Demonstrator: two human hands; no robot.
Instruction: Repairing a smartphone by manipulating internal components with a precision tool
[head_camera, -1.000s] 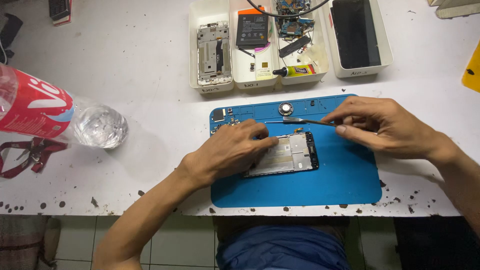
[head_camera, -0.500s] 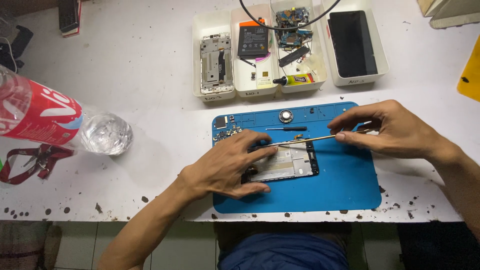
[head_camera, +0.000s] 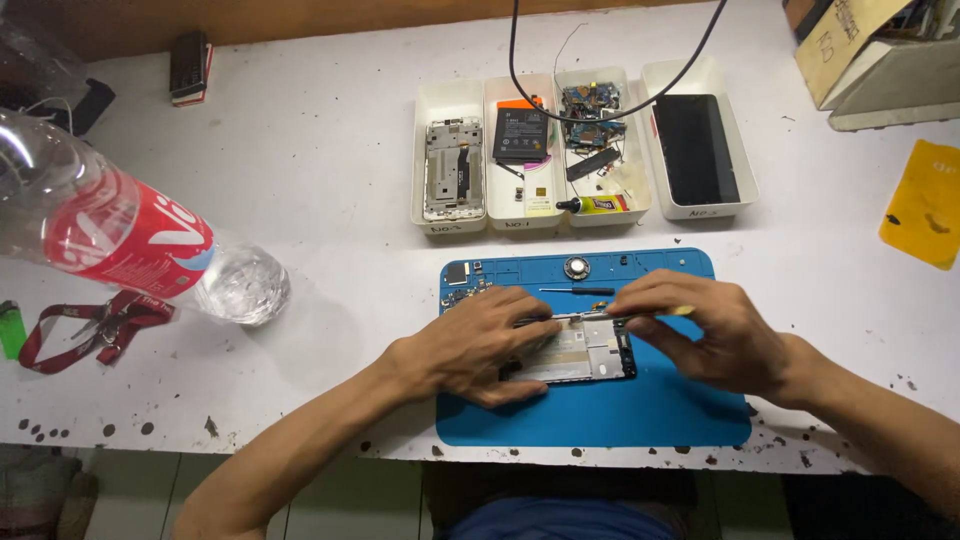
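We are reaching both forearms in from the near edge toward the blue mat (head_camera: 600, 415). Our left hand (head_camera: 478, 345) is lying flat, palm down, over its left-centre. Our right hand (head_camera: 712, 335) is curling, fingertips pinched, over its right-centre.

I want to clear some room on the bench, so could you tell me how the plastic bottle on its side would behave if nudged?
The plastic bottle lies on its side, so it would probably roll. It looks nearly empty, so likely light. Its clear walls seem thin and may dent when squeezed.

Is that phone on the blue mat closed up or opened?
Opened: the phone lies flat on the blue mat, its back cover off, metal frame and inner parts showing.
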